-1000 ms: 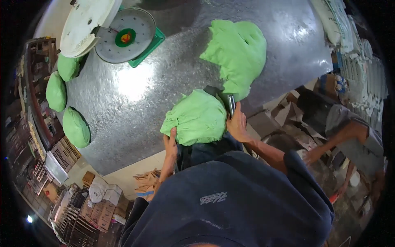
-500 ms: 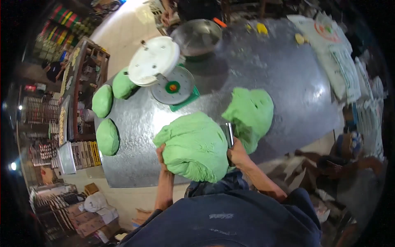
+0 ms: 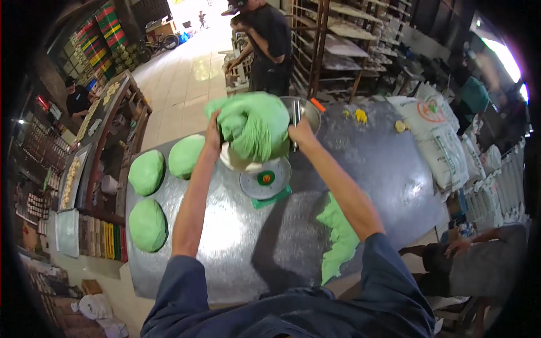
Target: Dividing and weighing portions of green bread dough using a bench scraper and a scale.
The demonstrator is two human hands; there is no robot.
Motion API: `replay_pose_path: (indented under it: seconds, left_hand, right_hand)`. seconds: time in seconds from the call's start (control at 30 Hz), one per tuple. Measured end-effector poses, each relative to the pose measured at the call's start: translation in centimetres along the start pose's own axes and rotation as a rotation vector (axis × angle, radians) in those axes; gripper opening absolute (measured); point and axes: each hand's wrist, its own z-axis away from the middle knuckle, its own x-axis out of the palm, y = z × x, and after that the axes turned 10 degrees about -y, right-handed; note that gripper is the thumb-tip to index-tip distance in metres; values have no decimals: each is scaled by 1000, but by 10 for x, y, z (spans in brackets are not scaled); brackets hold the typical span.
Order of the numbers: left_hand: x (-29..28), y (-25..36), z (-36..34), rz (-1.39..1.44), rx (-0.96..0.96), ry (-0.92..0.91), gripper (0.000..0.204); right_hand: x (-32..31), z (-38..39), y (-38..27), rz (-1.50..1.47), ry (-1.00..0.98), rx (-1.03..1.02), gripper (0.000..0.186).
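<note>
A large lump of green dough [image 3: 256, 124] is held up between my two hands, over the white pan [image 3: 232, 160] of a scale [image 3: 265, 178] with a round dial and green base. My left hand [image 3: 213, 134] grips the lump's left side. My right hand [image 3: 303, 134] is closed around a metal dough scraper [image 3: 295, 121] and steadies the right side. Most of the pan is hidden under the dough. Another piece of green dough [image 3: 340, 239] lies near my right forearm, partly covered by it. Rounded dough pieces [image 3: 146, 172] sit at the table's left.
A metal bowl [image 3: 314, 125] stands behind the dough. Yellow bits [image 3: 360, 116] lie at the table's far side, and white sacks [image 3: 442, 149] line its right end. A co-worker [image 3: 269, 50] stands beyond the table, near a tray rack [image 3: 338, 48]. Another person [image 3: 479, 259] is at the right.
Both hands have carried the dough lump from the table's near edge forward and up to the scale. The view has tilted up, bringing the far room in.
</note>
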Motion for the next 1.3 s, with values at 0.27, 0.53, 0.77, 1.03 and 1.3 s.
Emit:
replay_pose_path:
  seconds: [0.27, 0.53, 0.77, 1.03, 1.3]
  left_hand:
    - [-30, -23, 74, 72, 21, 91, 58]
    - [-8, -40, 114, 301, 153, 199, 42]
    - [37, -67, 190, -60, 274, 396, 54]
    - [122, -266, 340, -538, -350, 366, 52]
    - [216, -374, 355, -1096, -238, 89, 51]
  right_hand:
    - [23, 87, -38, -550, 243, 142, 25]
    - [-15, 245, 6, -788, 564, 504, 44]
    - [-128, 349, 49, -686, 636, 585, 43]
    - [-223, 400, 82, -171, 263, 425, 51]
    - [-161, 414, 54, 767, -779, 248, 40]
